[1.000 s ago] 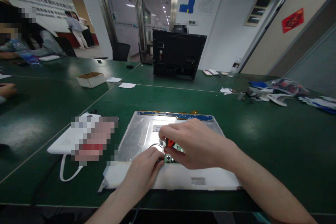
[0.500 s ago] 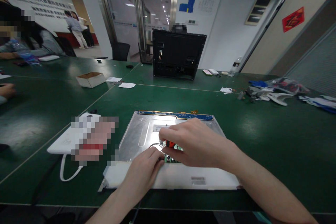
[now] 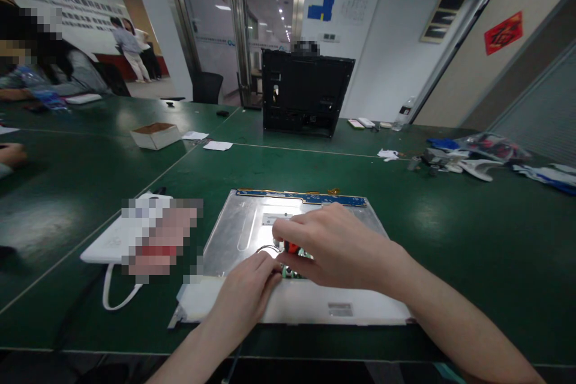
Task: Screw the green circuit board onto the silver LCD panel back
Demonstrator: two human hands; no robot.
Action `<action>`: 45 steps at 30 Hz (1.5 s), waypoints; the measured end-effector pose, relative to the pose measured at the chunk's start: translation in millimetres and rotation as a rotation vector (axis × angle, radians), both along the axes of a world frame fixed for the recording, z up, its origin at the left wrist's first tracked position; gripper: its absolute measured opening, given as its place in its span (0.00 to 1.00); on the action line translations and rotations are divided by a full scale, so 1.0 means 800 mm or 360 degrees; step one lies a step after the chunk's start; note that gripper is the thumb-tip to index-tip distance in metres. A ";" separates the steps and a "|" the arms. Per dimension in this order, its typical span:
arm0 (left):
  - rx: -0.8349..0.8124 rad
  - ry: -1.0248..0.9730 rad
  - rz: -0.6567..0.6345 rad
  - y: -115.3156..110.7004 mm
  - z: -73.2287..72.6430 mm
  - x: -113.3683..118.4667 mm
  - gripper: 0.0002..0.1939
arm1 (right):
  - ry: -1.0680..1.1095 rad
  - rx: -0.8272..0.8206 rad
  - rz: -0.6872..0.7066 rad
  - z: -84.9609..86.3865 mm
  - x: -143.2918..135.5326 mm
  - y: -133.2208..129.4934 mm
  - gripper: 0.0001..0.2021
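A silver panel [image 3: 225,240] with a blue circuit strip [image 3: 335,198] along its far edge lies flat in front of me. A green circuit board [image 3: 291,270] sits on it, mostly hidden under my hands. My right hand [image 3: 330,243] is closed around a small red and black tool [image 3: 291,247], held over the board. My left hand [image 3: 252,282] rests on the panel's white near strip [image 3: 310,303], its fingertips together at the board's left edge beside a thin dark cable [image 3: 265,248]. What those fingertips hold, if anything, is hidden.
White device [image 3: 108,240] with a cable lies left, partly pixelated. An open box [image 3: 155,137] and papers stand farther off. A black monitor [image 3: 306,93] faces away at the back. Bags and scraps [image 3: 450,159] lie right. A person's hand [image 3: 12,156] shows far left.
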State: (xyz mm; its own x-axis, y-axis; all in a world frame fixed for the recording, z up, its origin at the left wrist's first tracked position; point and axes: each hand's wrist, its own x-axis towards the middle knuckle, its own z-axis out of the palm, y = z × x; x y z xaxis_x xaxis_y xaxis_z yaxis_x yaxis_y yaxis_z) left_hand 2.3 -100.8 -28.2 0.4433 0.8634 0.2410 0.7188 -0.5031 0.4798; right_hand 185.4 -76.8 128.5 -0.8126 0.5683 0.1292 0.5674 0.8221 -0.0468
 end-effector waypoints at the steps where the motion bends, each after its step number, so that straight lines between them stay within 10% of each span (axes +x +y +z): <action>1: -0.0005 -0.0002 -0.0005 0.000 0.000 0.000 0.07 | -0.0004 0.0008 -0.0009 0.000 0.000 0.001 0.04; 45: -0.0001 -0.0051 -0.0011 0.000 0.006 0.000 0.07 | 0.0017 0.0007 -0.0002 -0.002 0.000 0.000 0.03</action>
